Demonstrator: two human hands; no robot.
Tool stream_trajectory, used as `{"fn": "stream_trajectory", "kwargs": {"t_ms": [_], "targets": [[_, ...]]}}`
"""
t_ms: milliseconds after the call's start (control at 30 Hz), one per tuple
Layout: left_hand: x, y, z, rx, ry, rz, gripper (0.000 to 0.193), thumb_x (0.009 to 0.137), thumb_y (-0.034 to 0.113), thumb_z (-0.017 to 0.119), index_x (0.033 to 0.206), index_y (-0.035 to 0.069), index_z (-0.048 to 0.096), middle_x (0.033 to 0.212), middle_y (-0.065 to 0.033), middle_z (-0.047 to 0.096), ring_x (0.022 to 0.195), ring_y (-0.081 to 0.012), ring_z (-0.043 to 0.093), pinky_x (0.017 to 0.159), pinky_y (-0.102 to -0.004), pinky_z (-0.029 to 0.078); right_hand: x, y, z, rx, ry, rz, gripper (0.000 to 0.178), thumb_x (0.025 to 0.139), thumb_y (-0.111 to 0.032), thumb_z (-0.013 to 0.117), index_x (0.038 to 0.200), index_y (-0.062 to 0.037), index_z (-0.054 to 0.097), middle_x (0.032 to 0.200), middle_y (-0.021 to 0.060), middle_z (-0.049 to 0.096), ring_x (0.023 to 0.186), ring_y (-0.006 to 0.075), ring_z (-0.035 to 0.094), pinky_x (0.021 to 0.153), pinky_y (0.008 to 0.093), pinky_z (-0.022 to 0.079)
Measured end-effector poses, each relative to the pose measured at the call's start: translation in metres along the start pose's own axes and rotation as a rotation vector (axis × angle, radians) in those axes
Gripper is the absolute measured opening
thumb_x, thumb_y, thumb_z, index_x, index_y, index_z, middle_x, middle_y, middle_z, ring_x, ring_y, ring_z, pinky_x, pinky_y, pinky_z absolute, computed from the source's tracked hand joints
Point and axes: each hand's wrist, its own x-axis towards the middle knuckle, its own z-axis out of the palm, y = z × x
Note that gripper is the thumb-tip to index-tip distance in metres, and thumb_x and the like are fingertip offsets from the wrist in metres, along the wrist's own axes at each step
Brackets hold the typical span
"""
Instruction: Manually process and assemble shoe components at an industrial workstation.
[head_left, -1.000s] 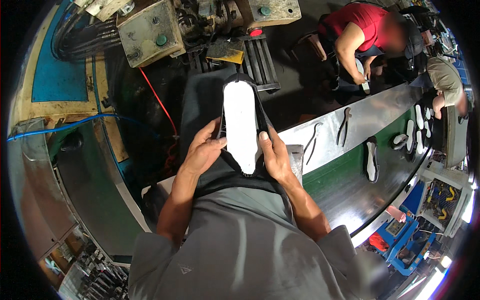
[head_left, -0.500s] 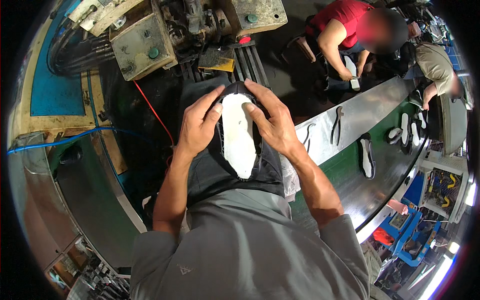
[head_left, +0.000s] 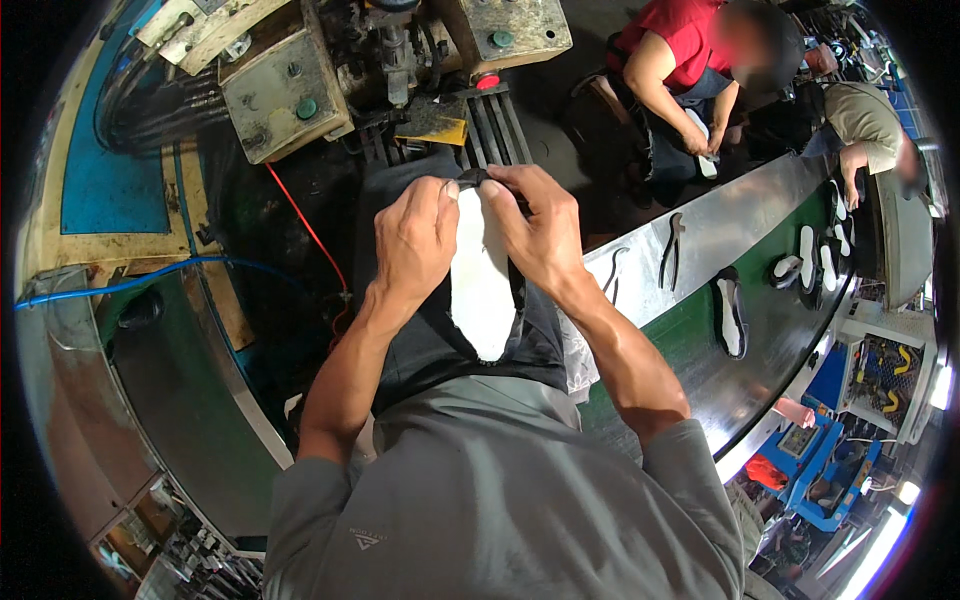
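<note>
On my lap lies a black shoe upper [head_left: 519, 305], bottom side up, with a white insole board [head_left: 482, 285] covering its middle. Its toe points away from me. My left hand [head_left: 418, 232] has its fingers curled over the left of the toe edge, thumb against the white board. From the other side my right hand [head_left: 541, 222] pinches the toe edge, its thumb lying along the board's rim. The black material between the two hands is partly hidden by the fingers.
Ahead stands a grimy machine [head_left: 395, 65] with green and red buttons. Pincers [head_left: 673, 250] and a hooked tool [head_left: 616, 272] lie on a metal ledge [head_left: 720, 222] to the right. Beyond it, a green belt [head_left: 660, 365] carries several shoes [head_left: 731, 315]. Two people work at the far right.
Both hands have closed in on the toe. My left fingers, stretched along the side before, are now curled over the edge, and my right hand has bent into a pinch.
</note>
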Motion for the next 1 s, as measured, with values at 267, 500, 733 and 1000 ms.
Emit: {"fn": "stream_trajectory", "kwargs": {"t_ms": [267,500,733,1000], "targets": [[-0.012,0.003,-0.006,-0.311,-0.151,-0.138,0.042,0.11,0.019,0.064,0.147,-0.002,0.063,0.13,-0.0249,0.07,0.12,-0.0396,0.071,0.103,-0.0451,0.055,-0.029,0.009,0.005,0.468,-0.252,0.322,0.079,0.104,-0.047,0.076,0.166,-0.0078,0.046,0.148,0.0295,0.062,0.142,0.0401,0.057,0.119,0.0476,0.045],[-0.025,0.0,0.002,-0.441,-0.13,-0.291,0.048,0.108,0.02,0.064,0.15,-0.002,0.061,0.141,-0.0233,0.064,0.13,-0.036,0.063,0.11,-0.0448,0.051,-0.033,0.004,0.011,0.52,-0.259,0.336,0.073,0.105,-0.041,0.074,0.165,-0.0095,0.049,0.15,0.0279,0.06,0.145,0.0383,0.052,0.121,0.0474,0.042],[-0.032,0.002,0.008,-0.287,0.07,-0.125,0.044,0.106,0.014,0.065,0.146,-0.003,0.064,0.134,-0.0218,0.064,0.124,-0.0353,0.065,0.107,-0.0448,0.052,-0.034,0.006,0.022,0.508,-0.209,0.249,0.072,0.102,-0.031,0.08,0.163,-0.008,0.052,0.155,0.0231,0.059,0.145,0.0379,0.052,0.123,0.0472,0.041],[-0.015,0.013,-0.052,-0.105,-0.184,-0.109,0.047,0.095,0.004,0.077,0.141,0.005,0.069,0.129,-0.0224,0.066,0.116,-0.0402,0.069,0.1,-0.0425,0.055,-0.111,0.005,0.013,0.721,-0.558,0.56,0.114,0.093,-0.032,0.09,0.177,-0.0053,0.017,0.175,0.0315,0.032,0.164,0.042,0.032,0.133,0.0463,0.028]]}}
